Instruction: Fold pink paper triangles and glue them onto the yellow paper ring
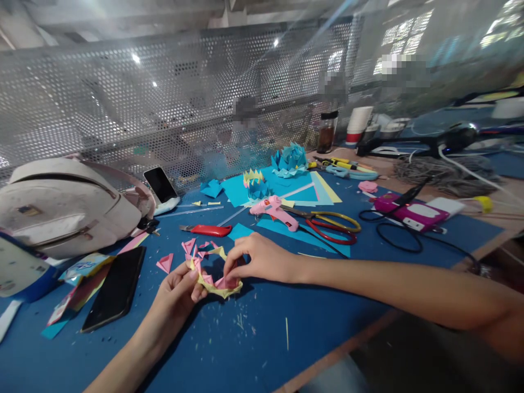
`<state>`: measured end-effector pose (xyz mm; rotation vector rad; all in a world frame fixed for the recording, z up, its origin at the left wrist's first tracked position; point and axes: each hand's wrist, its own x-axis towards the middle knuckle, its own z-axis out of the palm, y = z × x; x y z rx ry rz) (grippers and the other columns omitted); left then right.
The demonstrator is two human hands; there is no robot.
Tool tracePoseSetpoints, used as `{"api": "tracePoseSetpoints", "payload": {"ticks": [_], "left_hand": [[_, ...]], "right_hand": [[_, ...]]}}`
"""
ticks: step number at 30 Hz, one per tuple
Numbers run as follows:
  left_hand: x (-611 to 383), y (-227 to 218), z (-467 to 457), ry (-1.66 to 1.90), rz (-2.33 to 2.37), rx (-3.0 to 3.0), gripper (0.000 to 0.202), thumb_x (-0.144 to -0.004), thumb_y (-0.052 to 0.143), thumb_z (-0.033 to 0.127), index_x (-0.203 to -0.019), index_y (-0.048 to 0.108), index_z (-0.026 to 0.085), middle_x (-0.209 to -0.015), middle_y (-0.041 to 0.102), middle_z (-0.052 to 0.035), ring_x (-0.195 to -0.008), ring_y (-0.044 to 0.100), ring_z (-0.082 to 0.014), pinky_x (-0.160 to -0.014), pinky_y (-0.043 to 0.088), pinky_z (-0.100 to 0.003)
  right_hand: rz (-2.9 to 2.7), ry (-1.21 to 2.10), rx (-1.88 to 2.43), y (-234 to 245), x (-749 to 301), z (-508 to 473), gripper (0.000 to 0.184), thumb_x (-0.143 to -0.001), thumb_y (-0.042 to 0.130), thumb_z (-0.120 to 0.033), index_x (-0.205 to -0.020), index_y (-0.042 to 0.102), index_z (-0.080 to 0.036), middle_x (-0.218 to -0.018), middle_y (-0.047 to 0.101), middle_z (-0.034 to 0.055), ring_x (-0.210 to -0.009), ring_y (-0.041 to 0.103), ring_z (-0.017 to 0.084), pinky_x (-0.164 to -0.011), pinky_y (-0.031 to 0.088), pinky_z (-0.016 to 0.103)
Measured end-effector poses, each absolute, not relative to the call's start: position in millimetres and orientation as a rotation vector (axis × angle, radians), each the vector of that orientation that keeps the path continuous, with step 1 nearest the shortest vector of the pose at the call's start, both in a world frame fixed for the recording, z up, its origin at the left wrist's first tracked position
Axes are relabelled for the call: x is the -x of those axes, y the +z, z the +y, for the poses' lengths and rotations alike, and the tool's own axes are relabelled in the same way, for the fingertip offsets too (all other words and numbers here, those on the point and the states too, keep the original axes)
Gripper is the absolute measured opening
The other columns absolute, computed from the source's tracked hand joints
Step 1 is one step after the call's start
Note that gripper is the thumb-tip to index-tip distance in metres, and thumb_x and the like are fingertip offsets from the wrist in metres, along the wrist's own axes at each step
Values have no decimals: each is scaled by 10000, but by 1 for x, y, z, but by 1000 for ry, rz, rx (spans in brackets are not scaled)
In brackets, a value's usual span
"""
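Note:
A ring of folded pink and yellow paper pieces (215,275) rests just above the blue table (262,333). My left hand (180,289) pinches its left side with closed fingers. My right hand (257,256) reaches in from the right, its fingers pinched on the ring's far right edge. Loose pink folded triangles (165,263) lie beside and behind the ring.
A black phone (117,286) and a pale backpack (67,204) sit at left. Behind the hands lie a red utility knife (207,230), a pink glue gun (274,210), red-and-yellow scissors (331,225), blue paper sheets (286,191) and blue paper flowers (290,161). Cables and a magenta device (409,212) lie at right.

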<state>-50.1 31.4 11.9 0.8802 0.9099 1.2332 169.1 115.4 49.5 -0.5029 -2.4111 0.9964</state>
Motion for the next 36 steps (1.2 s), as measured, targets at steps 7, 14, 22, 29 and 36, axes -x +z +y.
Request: {"api": "tracePoseSetpoints", "payload": {"ticks": [7, 14, 22, 29, 36], "left_hand": [[50, 12, 32, 1259, 940, -808, 250, -715, 880, 318, -803, 722, 145, -541, 559, 51, -481, 464, -38, -587, 504, -144], [49, 15, 31, 1289, 1002, -734, 288, -671, 909, 307, -775, 704, 132, -520, 549, 62, -466, 474, -32, -611, 543, -147], [46, 18, 31, 1320, 1060, -674, 357, -589, 949, 295, -795, 715, 123, -530, 579, 58, -459, 510, -40, -606, 570, -170], [39, 22, 32, 1347, 1098, -642, 408, -515, 976, 314, -727, 682, 127, -512, 593, 60, -445, 533, -37, -591, 572, -159], [40, 22, 31, 1335, 1097, -662, 419, -526, 972, 325, -729, 662, 130, -527, 611, 54, -496, 603, -60, -614, 590, -160]], "right_hand": [[-2355, 1142, 490, 49, -169, 114, 68, -836, 736, -205, -852, 799, -185, -808, 766, 18, -755, 679, 141, -714, 458, 241], [-2310, 1305, 481, 48, -169, 115, 108, -844, 723, -225, -896, 798, -166, -864, 778, 41, -788, 704, 152, -736, 497, 242], [-2292, 1384, 437, 45, -169, 115, 174, -861, 721, -298, -929, 794, -155, -888, 773, 61, -801, 694, 153, -763, 506, 248], [-2264, 1429, 423, 48, -168, 114, 223, -847, 738, -368, -893, 796, -158, -843, 768, 51, -794, 691, 155, -744, 493, 240], [-2281, 1337, 473, 46, -168, 113, 157, -811, 769, -313, -869, 802, -170, -829, 764, 43, -753, 668, 141, -692, 473, 232]]}}
